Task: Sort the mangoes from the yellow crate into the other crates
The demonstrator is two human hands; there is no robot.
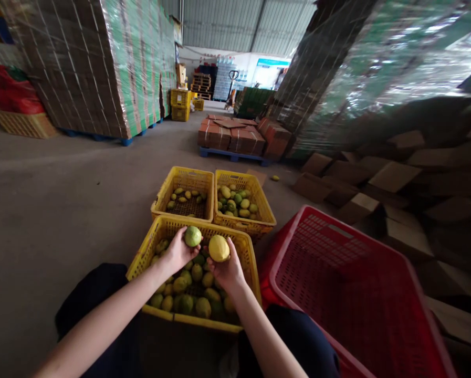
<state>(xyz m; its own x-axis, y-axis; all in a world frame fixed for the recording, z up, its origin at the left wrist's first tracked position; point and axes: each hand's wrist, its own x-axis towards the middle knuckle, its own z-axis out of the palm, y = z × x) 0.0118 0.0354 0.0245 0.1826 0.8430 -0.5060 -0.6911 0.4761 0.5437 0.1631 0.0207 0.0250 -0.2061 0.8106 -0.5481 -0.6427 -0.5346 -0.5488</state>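
Observation:
Over the near yellow crate, both of my hands are raised with fruit in them. My left hand is closed around a green lemon. A larger yellow lemon sits in my right hand, the thumb along its side. Below them, many green and yellow lemons lie in the near crate. Behind it, the far left yellow crate has several small lemons on its bottom. Mixed green and yellow lemons lie in the far right yellow crate.
A large red crate stands at my right knee. Cardboard boxes are heaped beyond it. Ahead is a blue pallet with flattened cartons. Tall wrapped stacks rise on both sides. One lemon lies on the floor.

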